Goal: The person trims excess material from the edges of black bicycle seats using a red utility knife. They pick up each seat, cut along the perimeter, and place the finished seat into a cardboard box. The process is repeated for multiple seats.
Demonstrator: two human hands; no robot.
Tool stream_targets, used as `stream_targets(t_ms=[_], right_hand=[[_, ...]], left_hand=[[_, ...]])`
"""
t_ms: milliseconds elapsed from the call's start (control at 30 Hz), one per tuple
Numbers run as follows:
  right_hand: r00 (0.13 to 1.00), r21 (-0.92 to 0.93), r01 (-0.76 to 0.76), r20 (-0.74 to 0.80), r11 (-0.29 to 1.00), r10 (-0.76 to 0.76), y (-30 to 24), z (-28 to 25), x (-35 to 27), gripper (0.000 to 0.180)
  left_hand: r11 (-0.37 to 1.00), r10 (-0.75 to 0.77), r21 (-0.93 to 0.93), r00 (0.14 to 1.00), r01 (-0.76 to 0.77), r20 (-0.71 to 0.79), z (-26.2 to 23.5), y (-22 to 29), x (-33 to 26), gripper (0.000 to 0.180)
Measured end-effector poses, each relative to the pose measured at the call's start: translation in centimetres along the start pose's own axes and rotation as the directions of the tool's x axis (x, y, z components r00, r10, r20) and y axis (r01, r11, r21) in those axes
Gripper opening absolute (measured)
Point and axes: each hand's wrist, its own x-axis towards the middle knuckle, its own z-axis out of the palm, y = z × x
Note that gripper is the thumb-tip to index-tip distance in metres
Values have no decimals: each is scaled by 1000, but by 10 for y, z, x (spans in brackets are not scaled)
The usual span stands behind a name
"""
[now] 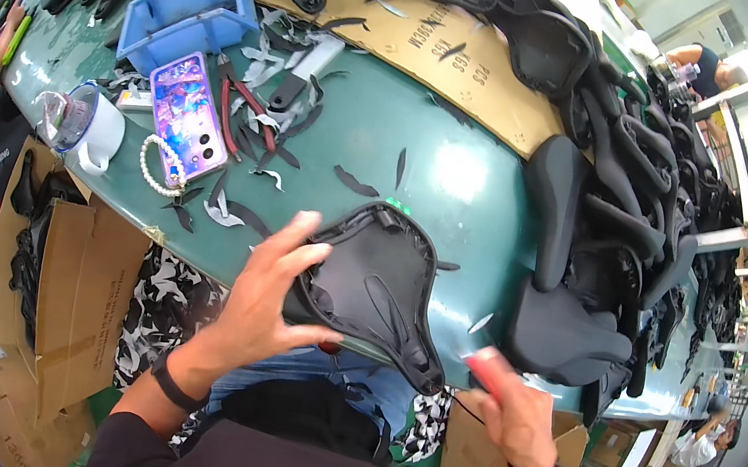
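Note:
A black bicycle saddle [378, 273] lies underside up at the near edge of the green table, its narrow nose pointing toward me and to the right. Beside its left rim is my left hand [264, 290], fingers and thumb spread; whether the fingertips touch the rim is hard to tell. To the right of the nose, my right hand [515, 419] is closed round a red-handled tool [491, 371], smeared by motion. A small pale sliver [479, 324] shows just beyond the handle; I cannot tell whether it belongs to the tool. Black trimmings [356, 181] are scattered past the saddle.
Many black saddles [572, 331] are piled along the right and far sides, some by a cardboard sheet [440, 50]. Left on the table are a blue bin [183, 21], a phone [187, 114], red-handled pliers [230, 111], a box cutter [306, 74] and a white mug [101, 135]. Cartons [85, 287] stand below.

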Motion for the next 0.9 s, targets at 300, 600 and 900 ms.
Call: stream_targets(t_ms=[300,600,900], right_hand=[[934,550,173,170,817,-313,-69,73,41,38],[976,748,161,-217,644,8,-53,75,48,37],[968,740,109,-232,664,98,-43,87,31,34]], left_hand=[[603,-681,-285,666,746,304,-1,40,-60,54],[329,-844,-764,536,555,25,-162,-67,-238,32],[460,-874,-760,387,459,-295,-159,-117,-188,23]])
